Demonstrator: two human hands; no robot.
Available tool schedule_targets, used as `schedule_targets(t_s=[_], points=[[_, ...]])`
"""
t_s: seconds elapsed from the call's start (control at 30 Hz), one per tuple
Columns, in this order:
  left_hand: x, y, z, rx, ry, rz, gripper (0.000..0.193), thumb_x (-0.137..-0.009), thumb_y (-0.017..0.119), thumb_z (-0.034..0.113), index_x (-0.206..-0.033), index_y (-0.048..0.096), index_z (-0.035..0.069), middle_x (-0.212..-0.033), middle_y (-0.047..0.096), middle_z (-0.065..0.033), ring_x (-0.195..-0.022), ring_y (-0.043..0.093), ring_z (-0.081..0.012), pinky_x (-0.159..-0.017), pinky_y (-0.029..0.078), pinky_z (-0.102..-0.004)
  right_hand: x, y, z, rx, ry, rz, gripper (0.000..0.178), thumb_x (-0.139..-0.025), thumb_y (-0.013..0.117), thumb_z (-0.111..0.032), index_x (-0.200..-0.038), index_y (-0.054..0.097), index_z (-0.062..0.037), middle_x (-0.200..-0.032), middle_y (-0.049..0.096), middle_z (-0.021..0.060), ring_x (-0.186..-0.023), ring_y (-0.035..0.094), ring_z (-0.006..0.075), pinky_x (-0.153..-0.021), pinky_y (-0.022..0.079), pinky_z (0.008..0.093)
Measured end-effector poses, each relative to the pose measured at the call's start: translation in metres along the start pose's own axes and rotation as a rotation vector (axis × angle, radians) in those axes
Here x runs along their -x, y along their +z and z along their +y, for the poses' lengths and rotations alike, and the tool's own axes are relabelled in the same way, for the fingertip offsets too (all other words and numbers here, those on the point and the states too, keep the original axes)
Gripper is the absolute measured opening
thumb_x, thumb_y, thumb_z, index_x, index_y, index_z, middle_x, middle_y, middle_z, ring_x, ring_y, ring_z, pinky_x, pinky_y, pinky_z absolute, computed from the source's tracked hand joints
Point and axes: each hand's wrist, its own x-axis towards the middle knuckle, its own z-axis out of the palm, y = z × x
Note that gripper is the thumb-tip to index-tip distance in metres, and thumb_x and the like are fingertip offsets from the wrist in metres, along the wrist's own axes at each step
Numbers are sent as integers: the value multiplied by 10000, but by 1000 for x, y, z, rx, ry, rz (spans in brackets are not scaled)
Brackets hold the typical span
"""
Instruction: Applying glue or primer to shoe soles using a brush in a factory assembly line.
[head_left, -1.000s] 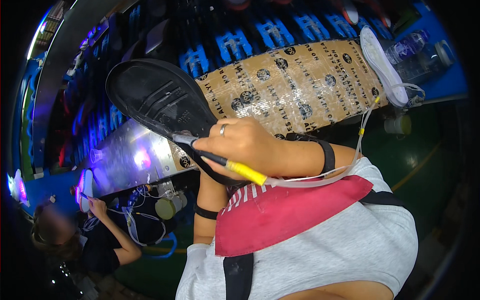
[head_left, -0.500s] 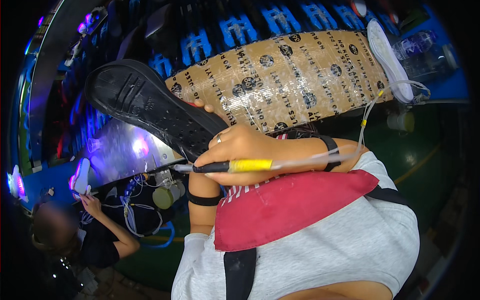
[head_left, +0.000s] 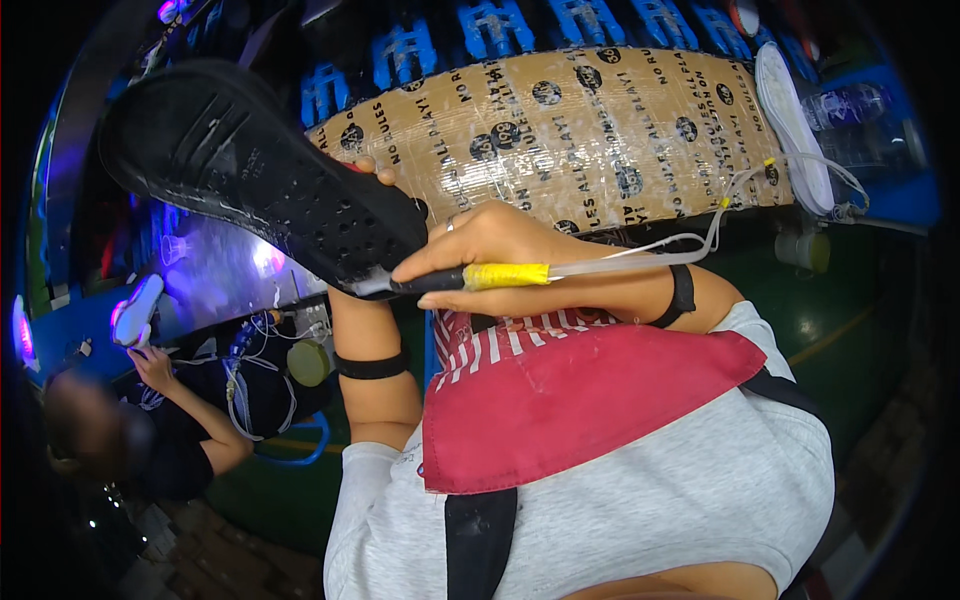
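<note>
My left hand [head_left: 374, 170] is closed on a black shoe sole [head_left: 250, 165], held up at a slant with its rounded wide end at the far left. Only fingertips show past the sole's far edge; the rest of that hand is hidden behind it. Pinched in my right hand [head_left: 490, 240] is a glue brush [head_left: 465, 279] with a black grip, a yellow-taped handle and a clear tube trailing right. Its pale bristles [head_left: 370, 284] lie against the near end of the sole, by the rim. A wet sheen shows along the sole's lower edge.
A taped cardboard sheet [head_left: 560, 150] covers the bench before me. Blue racks [head_left: 495, 28] line its far side. A white sole [head_left: 795, 125] and a clear plastic bottle [head_left: 850, 105] sit at the right. At left, a co-worker's hand [head_left: 152, 368] holds another white sole [head_left: 137, 312].
The black sole has shifted left and a little upward with my left hand. My right hand has moved up slightly, bringing the brush tip from just off the sole's edge onto it.
</note>
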Motion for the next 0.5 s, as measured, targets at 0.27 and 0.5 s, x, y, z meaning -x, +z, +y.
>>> schedule_targets(t_s=[0.27, 0.5], points=[[-5, 29, 16, -399, -218, -152, 734, -794, 558, 506, -1278, 363, -11, -1138, 504, -250, -980, 534, -415, -842, 469, -491, -3, -16, -7, 131, -31, -147, 252, -732, 673, -158, -966, 670, -63, -777, 652, 150, -715, 632, 286, -634, 497, 335], [-4, 23, 35, -423, -399, 163, 550, -838, 563, 249, -1280, 393, -29, -1221, 510, -178, -1084, 540, -277, -954, 419, -393, 2, -23, -5, 273, -188, -324, 208, -718, 671, -107, -927, 674, -108, -668, 603, 101, -600, 582, 248, -545, 466, 315]])
